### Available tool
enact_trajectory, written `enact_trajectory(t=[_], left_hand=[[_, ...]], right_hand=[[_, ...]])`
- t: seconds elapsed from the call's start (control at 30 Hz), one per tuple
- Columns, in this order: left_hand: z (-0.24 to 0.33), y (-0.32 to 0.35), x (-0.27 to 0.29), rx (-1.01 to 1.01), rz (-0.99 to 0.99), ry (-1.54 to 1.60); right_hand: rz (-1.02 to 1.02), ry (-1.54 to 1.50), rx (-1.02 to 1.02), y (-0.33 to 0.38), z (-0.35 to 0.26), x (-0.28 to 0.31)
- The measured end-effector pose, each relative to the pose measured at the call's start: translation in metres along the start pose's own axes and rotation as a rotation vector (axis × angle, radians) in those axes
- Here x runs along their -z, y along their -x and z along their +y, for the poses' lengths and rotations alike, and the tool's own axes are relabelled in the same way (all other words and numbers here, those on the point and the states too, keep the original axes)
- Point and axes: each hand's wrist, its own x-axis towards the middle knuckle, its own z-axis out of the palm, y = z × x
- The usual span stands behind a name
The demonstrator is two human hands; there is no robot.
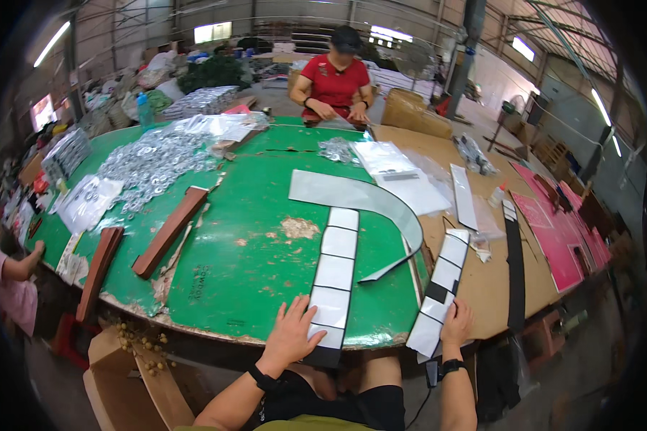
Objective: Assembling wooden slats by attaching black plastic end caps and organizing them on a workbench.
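Note:
A white strip divided by black cross lines (334, 269) lies lengthwise toward me on the green tabletop, its black end at the table's front edge. My left hand (292, 334) rests on the strip's left side near that end, fingers spread. To the right lies a second white strip with black lines (449, 255), crossed by a small black piece (436, 292). My right hand (456, 323) is closed at this strip's right edge; the fingertips are partly hidden. A curved grey-white band with a dark edge (352, 189) arches beyond the first strip and bends down between the two.
Brown wooden-looking bars (171, 233) lie left, before a pile of grey rings (154, 161). Right are a cardboard sheet (492, 302), a black strap (515, 266) and a small bottle (497, 194). A person in red (336, 82) works across the table; another person's arm (23, 267) is far left.

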Motion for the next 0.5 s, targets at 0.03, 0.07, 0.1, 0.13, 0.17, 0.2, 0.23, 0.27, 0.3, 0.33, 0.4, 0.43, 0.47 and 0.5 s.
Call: enact_trajectory(t=[0.03,0.07,0.1,0.13,0.17,0.2,0.23,0.27,0.3,0.33,0.4,0.43,0.47,0.5], left_hand=[[0.002,-0.003,-0.001,-0.039,-0.022,0.021],[0.003,-0.005,-0.002,-0.011,-0.028,0.006],[0.004,-0.007,-0.003,0.009,-0.04,-0.008],[0.005,-0.007,-0.001,0.025,-0.04,-0.005],[0.004,-0.008,0.001,0.031,-0.046,-0.003],[-0.001,-0.005,0.001,0.045,-0.057,-0.015],[-0.005,-0.003,-0.001,0.055,-0.066,-0.029],[-0.006,-0.002,-0.002,0.051,-0.056,-0.047],[-0.007,0.001,-0.003,0.063,-0.039,-0.075],[-0.006,-0.002,-0.006,0.008,-0.065,-0.055],[-0.007,-0.004,-0.011,0.032,-0.06,-0.074],[-0.006,-0.004,-0.012,0.022,-0.072,-0.072],[-0.005,-0.005,-0.012,0.014,-0.074,-0.08],[-0.006,-0.005,-0.013,0.01,-0.074,-0.09]], right_hand=[[-0.006,0.033,-0.011,0.001,0.009,-0.001],[0.002,-0.131,-0.039,-0.001,0.01,-0.003],[-0.042,-0.169,-0.09,0.0,0.011,-0.004],[-0.009,-0.174,-0.094,0.0,0.008,-0.009],[-0.04,-0.174,-0.088,-0.003,0.012,-0.014],[-0.001,-0.166,-0.066,-0.005,-0.001,-0.015],[0.028,-0.158,-0.053,-0.007,-0.008,-0.017],[0.049,-0.122,-0.006,-0.01,-0.008,-0.02],[0.048,-0.079,0.016,-0.014,-0.021,-0.014],[0.104,-0.047,0.05,-0.014,-0.016,-0.015],[0.139,-0.057,0.052,-0.014,-0.018,-0.005],[0.135,-0.068,0.057,-0.013,-0.017,-0.001],[0.132,-0.065,0.047,-0.012,-0.015,0.002],[0.153,-0.068,0.047,-0.011,-0.014,0.004]])
